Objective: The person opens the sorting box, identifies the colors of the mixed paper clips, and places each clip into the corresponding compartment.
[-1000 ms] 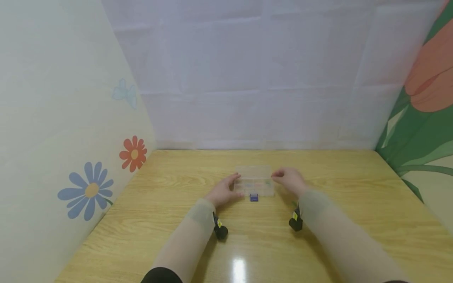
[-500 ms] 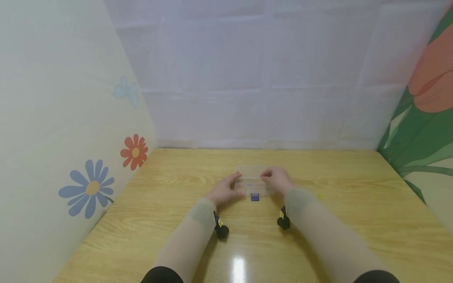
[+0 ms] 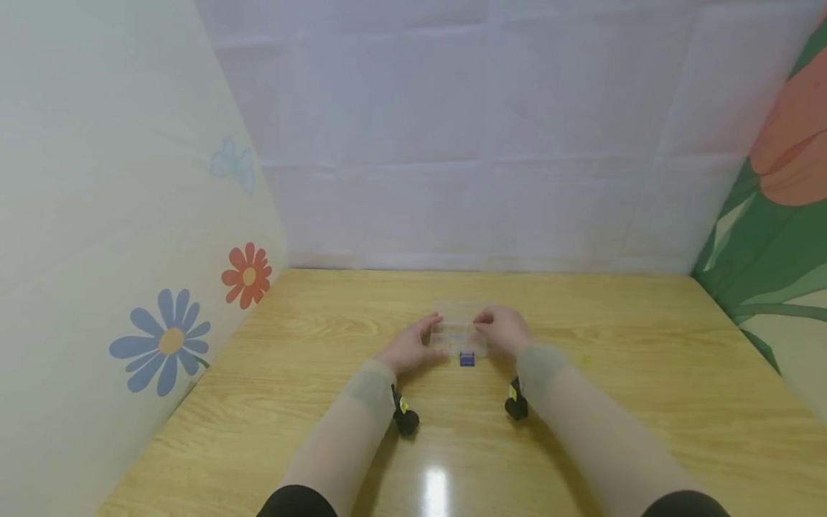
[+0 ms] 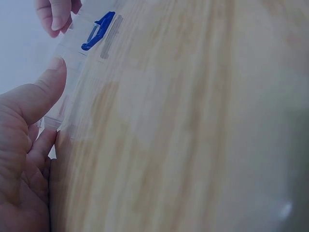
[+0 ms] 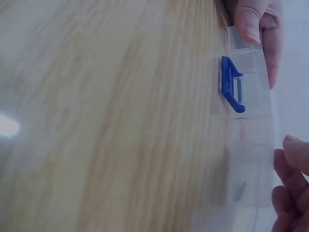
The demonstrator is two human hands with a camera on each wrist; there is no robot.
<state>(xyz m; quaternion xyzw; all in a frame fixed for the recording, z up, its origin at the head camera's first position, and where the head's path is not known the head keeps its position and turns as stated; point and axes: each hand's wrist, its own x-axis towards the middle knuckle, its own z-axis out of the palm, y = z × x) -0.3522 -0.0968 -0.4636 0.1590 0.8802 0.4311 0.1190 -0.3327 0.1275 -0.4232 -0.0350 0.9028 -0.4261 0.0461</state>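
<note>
Two hands, the left hand (image 3: 408, 350) and right hand (image 3: 505, 331), pinch the clear box (image 3: 460, 334) at the frame's centre, near its blue latch (image 3: 466, 360); uneven squeezing could make the light box slip.

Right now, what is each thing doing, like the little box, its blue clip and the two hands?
Clear plastic box: flat on the table, lid looks down.
Blue latch: at the box's near edge; fastened or not, cannot tell.
Left hand: thumb and fingers grip the box's left end.
Right hand: fingers hold the box's right part.
Table: wooden, glossy.
</note>
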